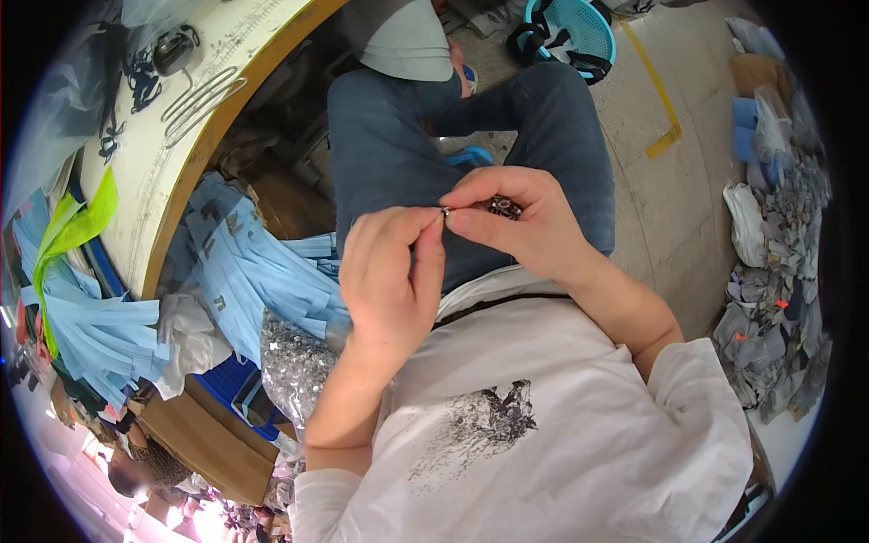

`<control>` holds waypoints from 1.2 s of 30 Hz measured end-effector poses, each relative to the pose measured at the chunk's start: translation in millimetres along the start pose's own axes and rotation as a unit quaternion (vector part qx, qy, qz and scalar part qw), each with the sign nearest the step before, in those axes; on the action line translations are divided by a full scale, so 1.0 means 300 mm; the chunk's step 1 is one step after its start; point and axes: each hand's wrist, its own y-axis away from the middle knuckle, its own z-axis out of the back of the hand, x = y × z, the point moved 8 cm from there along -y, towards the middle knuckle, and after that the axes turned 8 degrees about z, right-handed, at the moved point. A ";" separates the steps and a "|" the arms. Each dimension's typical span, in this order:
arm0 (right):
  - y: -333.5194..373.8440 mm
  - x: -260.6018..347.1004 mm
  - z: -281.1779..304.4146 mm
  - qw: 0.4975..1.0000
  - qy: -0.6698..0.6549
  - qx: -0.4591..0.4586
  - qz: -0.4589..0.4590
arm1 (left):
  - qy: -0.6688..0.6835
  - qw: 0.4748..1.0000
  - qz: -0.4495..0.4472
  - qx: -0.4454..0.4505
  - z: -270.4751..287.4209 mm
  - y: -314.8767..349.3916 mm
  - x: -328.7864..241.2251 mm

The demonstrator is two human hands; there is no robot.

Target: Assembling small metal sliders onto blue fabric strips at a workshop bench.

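Above my lap, the fingertips of both hands meet at a tiny shiny metal piece [445,214]. My left hand [387,267] is closed in a pinch, thumb and forefinger on that piece. On the other side of it, my right hand [520,217] pinches too. Within the curl of the right fingers shows a dark, shiny patterned thing [504,207], perhaps a small cluster of metal parts; its exact kind is too small to make out. Fingers hide part of both.
A pale table [204,113] with a bent wire rack [204,104] curves along the left. Light blue fabric strips [262,271] hang below it, beside a clear bag of small shiny pieces [294,362]. A turquoise basket [579,45] stands ahead; grey scraps [778,308] are heaped right.
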 end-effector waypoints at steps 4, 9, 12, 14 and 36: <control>0.003 -0.003 0.007 0.999 -0.023 -0.033 0.001 | 0.008 1.000 -0.010 0.001 -0.002 0.002 0.006; 0.005 0.001 0.004 0.999 -0.031 -0.033 0.006 | 0.021 1.000 0.007 -0.001 -0.003 0.007 0.013; 0.006 0.000 -0.005 1.000 -0.014 -0.014 -0.003 | 0.017 1.000 0.006 0.001 -0.002 0.006 0.023; 0.004 0.014 -0.015 1.000 -0.014 -0.012 0.005 | 0.007 1.000 -0.007 0.006 0.000 0.000 0.014; 0.002 -0.004 -0.003 1.000 -0.019 0.000 -0.010 | -0.011 0.995 -0.095 -0.004 0.014 0.000 -0.017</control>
